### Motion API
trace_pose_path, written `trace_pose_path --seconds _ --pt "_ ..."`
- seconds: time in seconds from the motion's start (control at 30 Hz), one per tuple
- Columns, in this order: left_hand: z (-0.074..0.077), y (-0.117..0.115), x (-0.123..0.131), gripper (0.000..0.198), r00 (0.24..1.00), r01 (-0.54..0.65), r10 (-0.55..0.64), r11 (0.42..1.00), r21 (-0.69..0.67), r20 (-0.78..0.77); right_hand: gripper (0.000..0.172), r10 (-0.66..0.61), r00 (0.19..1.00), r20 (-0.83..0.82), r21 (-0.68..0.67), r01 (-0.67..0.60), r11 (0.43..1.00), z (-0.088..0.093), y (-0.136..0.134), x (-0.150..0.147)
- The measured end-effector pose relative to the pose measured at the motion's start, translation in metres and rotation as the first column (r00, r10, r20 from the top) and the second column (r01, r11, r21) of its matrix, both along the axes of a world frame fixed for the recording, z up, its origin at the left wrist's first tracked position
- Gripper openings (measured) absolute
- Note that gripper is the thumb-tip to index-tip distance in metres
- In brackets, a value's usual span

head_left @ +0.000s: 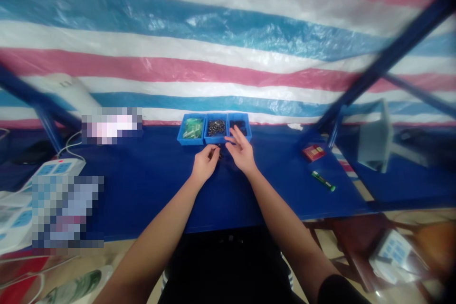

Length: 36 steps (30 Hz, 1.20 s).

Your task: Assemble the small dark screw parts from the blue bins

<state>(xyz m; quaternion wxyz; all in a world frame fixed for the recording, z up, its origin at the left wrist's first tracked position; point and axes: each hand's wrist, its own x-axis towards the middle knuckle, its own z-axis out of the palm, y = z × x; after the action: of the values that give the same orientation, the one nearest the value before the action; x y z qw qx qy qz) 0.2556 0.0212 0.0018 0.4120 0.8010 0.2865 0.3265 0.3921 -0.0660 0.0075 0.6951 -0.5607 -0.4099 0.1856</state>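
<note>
Three blue bins stand side by side at the back of the blue table. Green packets fill the left bin [192, 141], small metallic pieces lie in the middle bin [215, 139], and dark pieces are in the right bin [245, 117]. My left hand [206, 164] is just in front of the middle bin, thumb and fingers pinched together on something too small to make out. My right hand [241, 150] is at the front of the right bin with its fingers apart, partly covering it. A few tiny dark pieces [220, 155] show between my hands.
On the right of the table [153, 199] lie a red box [314, 152] and a green tube [323, 181]. White power strips [59, 168] with cables are at the left. Blue metal posts [377, 66] frame a striped sheet [213, 71] behind.
</note>
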Motion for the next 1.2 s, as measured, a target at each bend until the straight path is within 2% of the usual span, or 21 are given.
trace_pose_path --seconds 0.1,0.17,0.23,0.3,0.4,0.53,0.7,1.03,1.2 --pt "0.000 0.000 0.000 0.025 1.000 0.000 0.000 1.000 0.003 0.000 0.029 -0.047 0.985 0.166 -0.156 0.073 0.985 -0.005 -0.001 0.004" --pt "0.000 0.001 0.000 0.025 1.000 -0.002 0.002 1.000 0.012 -0.002 0.022 0.004 0.952 0.307 -0.258 0.079 0.963 -0.009 -0.001 0.006" --pt "0.000 0.001 0.000 0.025 1.000 -0.003 0.003 1.000 0.018 0.002 0.020 0.106 0.887 0.449 -0.348 0.064 0.935 -0.012 -0.001 0.006" --pt "0.000 0.001 0.000 0.025 1.000 -0.004 0.004 1.000 0.021 0.012 0.025 0.187 0.809 0.557 -0.409 0.071 0.910 -0.012 -0.002 0.004" --pt "0.000 0.001 0.000 0.026 1.000 -0.009 0.008 1.000 0.027 0.012 0.037 0.206 0.734 0.647 -0.446 0.145 0.883 -0.011 -0.001 0.000" --pt "0.000 0.001 -0.001 0.025 1.000 -0.005 0.005 1.000 0.026 -0.003 0.046 0.208 0.692 0.691 -0.495 0.244 0.834 -0.010 0.003 -0.005" --pt "0.002 0.000 -0.001 0.025 1.000 -0.002 0.002 1.000 0.027 0.006 0.045 0.230 0.664 0.711 -0.543 0.312 0.780 -0.008 0.005 -0.007" --pt "-0.002 0.001 0.001 0.025 1.000 -0.009 0.009 1.000 0.014 0.001 0.030 0.235 0.704 0.671 -0.562 0.276 0.779 -0.003 0.003 -0.004" --pt "0.000 0.001 0.000 0.026 1.000 -0.004 0.004 1.000 0.017 -0.006 0.035 0.218 0.685 0.695 -0.544 0.303 0.782 -0.003 0.002 -0.003"
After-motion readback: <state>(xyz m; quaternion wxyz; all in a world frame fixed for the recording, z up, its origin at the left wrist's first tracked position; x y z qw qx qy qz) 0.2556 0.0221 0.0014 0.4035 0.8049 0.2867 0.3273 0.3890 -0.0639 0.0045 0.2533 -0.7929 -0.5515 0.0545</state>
